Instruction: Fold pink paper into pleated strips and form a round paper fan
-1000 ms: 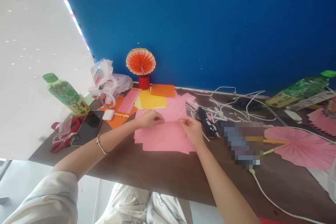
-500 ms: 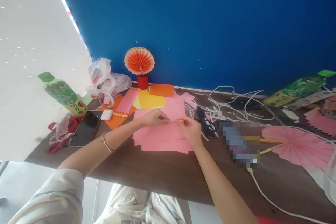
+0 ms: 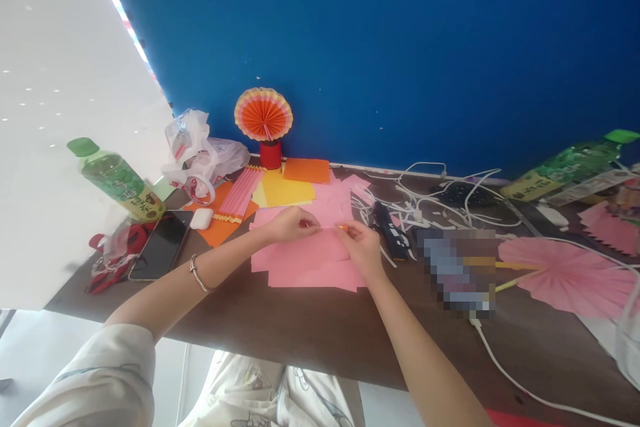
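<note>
Pink paper sheets (image 3: pixel 305 267) lie in a loose overlapping stack on the dark desk. Over the middle of them, my left hand (image 3: pixel 296 223) has its fingers pinched at what looks like the edge of a pink sheet. My right hand (image 3: pixel 361 243) pinches the same edge a short way to the right. A small orange spot shows at the right fingertips, too small to identify. Behind the hands lie yellow paper (image 3: pixel 285 190) and orange paper (image 3: pixel 306 171). To the left is a pink pleated strip (image 3: pixel 243 195) with orange-yellow ends.
A round folded-paper fan (image 3: pixel 263 115) stands on a red base by the blue wall. Left are a green bottle (image 3: pixel 120 180), a phone (image 3: pixel 163 247), a plastic bag (image 3: pixel 220 157) and a tape roll (image 3: pixel 200 191). Right are a black tool (image 3: pixel 390 230), white cables (image 3: pixel 470 197) and a pink fan (image 3: pixel 570 277).
Both hands stay at nearly the same spot, with the left fingers shifted slightly. The whole view has drifted a little; the paper stack looks much the same.
</note>
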Demonstrator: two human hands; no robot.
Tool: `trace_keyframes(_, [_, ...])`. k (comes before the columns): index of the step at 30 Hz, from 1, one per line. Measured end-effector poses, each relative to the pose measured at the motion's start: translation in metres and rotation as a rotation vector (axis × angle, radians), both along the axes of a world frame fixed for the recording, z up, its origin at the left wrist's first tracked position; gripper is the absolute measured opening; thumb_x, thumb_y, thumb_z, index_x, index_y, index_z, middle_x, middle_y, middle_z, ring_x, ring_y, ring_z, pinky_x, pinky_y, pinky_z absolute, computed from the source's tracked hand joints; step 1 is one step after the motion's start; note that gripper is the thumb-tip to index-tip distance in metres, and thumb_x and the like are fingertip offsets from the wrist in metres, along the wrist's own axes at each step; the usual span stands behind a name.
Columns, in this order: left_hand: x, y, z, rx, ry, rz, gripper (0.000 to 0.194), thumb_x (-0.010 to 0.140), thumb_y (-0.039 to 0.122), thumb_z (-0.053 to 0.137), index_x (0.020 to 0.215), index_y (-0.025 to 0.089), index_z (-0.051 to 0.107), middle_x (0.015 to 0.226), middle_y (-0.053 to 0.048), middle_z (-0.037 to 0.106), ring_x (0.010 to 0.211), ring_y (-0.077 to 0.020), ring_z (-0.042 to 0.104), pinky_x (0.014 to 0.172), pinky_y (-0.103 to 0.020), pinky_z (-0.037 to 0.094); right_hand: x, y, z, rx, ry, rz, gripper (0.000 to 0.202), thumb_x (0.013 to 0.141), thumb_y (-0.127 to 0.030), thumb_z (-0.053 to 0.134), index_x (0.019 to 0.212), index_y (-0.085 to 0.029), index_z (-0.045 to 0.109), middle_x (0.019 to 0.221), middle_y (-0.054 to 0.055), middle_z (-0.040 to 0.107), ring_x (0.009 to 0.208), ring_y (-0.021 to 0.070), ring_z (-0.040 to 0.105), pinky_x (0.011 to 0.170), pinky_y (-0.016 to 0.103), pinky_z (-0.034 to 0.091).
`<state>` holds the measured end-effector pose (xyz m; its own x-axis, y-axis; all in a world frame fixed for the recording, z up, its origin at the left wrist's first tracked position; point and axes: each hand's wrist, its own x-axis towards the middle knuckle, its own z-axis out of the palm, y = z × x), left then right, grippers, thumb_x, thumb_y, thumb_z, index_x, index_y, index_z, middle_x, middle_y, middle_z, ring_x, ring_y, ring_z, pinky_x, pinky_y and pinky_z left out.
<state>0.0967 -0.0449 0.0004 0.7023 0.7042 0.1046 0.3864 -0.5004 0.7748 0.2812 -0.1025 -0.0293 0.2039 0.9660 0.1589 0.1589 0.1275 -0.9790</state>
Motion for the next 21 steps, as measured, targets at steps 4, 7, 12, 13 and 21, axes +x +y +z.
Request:
trace_keyframes(4, [0.004,-0.003,0.003,-0.008,0.001,0.016,0.018,0.077,0.024,0.053,0.076,0.015,0.068,0.077,-0.002,0.068,0.066,-0.0101,0.054,0.061,-0.021,0.041,0.001,0.001,-0.004,0.040,-0.027,-0.010,0.016,0.066,-0.032,0.068,0.073,-0.017,0.066,0.078,0.005,0.069,0.077,0.0196,0.064,0.076,0.034,0.050])
trace_keyframes(7, [0.009,-0.004,0.007,-0.041,0.018,0.009,0.024,0.079,0.031,0.051,0.072,0.014,0.067,0.070,-0.001,0.063,0.059,-0.0091,0.048,0.053,-0.021,0.036,0.001,0.002,-0.008,0.065,-0.038,-0.012,0.014,0.066,-0.031,0.069,0.072,-0.018,0.066,0.075,0.004,0.068,0.075,0.0197,0.064,0.075,0.034,0.050])
trace_keyframes(12, [0.011,-0.004,0.009,0.035,0.048,0.000,0.032,0.082,0.033,0.047,0.061,0.014,0.061,0.061,0.000,0.058,0.054,-0.0083,0.042,0.050,-0.021,0.031,0.000,0.001,-0.008,0.054,-0.026,-0.019,0.016,0.065,-0.032,0.069,0.073,-0.018,0.068,0.076,0.004,0.070,0.075,0.0201,0.065,0.073,0.034,0.051])
trace_keyframes(13, [0.011,-0.004,0.008,0.063,0.055,0.001,0.030,0.083,0.033,0.047,0.063,0.014,0.062,0.062,0.000,0.059,0.055,-0.0087,0.043,0.051,-0.021,0.032,0.000,0.001,-0.007,0.048,-0.024,-0.019,0.017,0.066,-0.033,0.069,0.073,-0.018,0.068,0.076,0.005,0.070,0.074,0.0202,0.065,0.073,0.034,0.051])
trace_keyframes(21, [0.009,-0.002,0.001,0.073,0.107,0.016,0.027,0.083,0.034,0.048,0.078,0.016,0.068,0.080,-0.003,0.068,0.067,-0.0118,0.054,0.059,-0.022,0.037,0.002,0.000,-0.004,0.069,-0.075,-0.009,0.014,0.068,-0.032,0.067,0.067,-0.018,0.068,0.069,0.003,0.069,0.068,0.0189,0.065,0.066,0.031,0.051])
